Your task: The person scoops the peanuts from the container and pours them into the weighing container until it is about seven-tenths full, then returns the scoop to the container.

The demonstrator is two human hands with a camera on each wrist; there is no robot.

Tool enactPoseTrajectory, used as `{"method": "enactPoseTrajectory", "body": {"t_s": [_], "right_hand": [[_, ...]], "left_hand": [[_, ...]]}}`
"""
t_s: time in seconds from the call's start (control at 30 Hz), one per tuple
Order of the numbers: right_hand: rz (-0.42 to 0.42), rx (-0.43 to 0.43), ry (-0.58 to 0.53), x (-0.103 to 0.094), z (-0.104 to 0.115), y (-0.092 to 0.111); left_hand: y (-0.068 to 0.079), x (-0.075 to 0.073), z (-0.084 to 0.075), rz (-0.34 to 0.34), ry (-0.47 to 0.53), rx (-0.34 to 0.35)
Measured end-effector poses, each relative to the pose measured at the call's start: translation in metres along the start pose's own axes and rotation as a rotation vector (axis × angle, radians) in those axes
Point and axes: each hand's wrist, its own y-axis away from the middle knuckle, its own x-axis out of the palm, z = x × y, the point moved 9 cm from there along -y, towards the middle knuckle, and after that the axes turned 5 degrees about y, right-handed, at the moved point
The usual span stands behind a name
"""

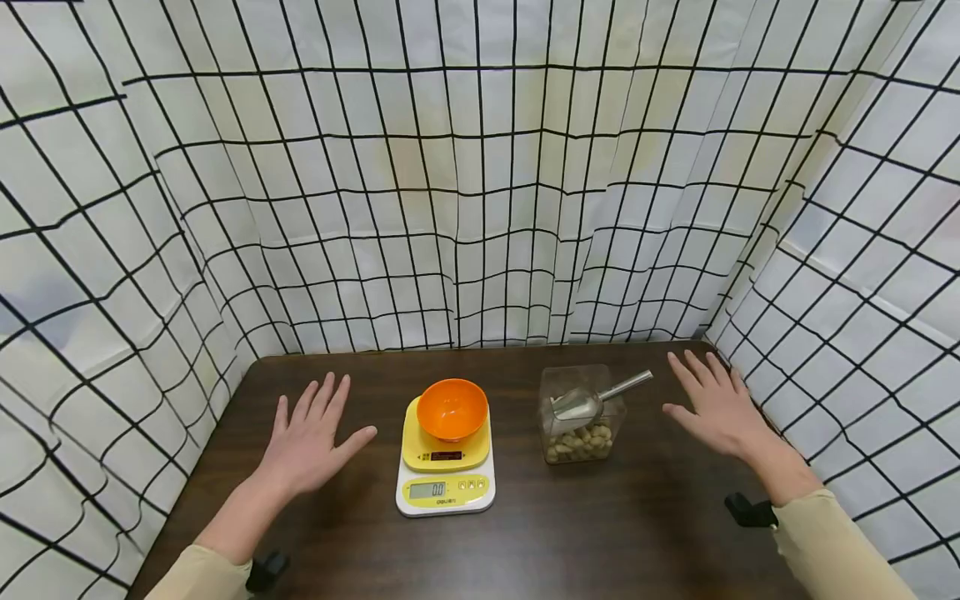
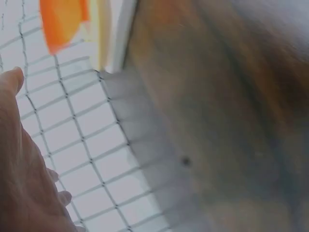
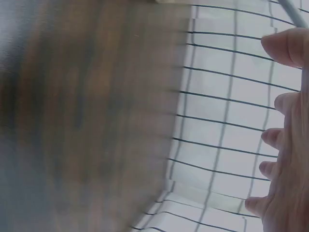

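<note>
Clear jar, upright, part-filled w/ pale nuts, metal scoop leaning inside, handle out toward right; desk centre, nearer far edge.

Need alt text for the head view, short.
Two open hands, left hand and right hand, hover over a dark table, flanking an orange bowl on a yellow scale and a clear container of nuts holding a metal scoop.
</note>
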Motion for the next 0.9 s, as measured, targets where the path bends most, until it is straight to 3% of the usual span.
{"method": "enactPoseTrajectory", "body": {"t_s": [0.23,0.47,0.67,0.9], "right_hand": [[-0.055,-0.049,-0.016,-0.035,0.007,-0.003],[-0.063,-0.097,-0.037,-0.059,0.026,-0.009],[-0.009,-0.135,-0.036,-0.059,0.047,-0.018],[0.057,-0.189,-0.078,-0.051,0.074,-0.033]], "left_hand": [[-0.008,-0.010,-0.041,0.045,0.024,0.071],[-0.013,-0.012,-0.094,0.079,0.101,0.191],[-0.022,-0.004,-0.138,0.121,0.229,0.269],[-0.032,0.014,-0.186,0.206,0.376,0.307]]}}
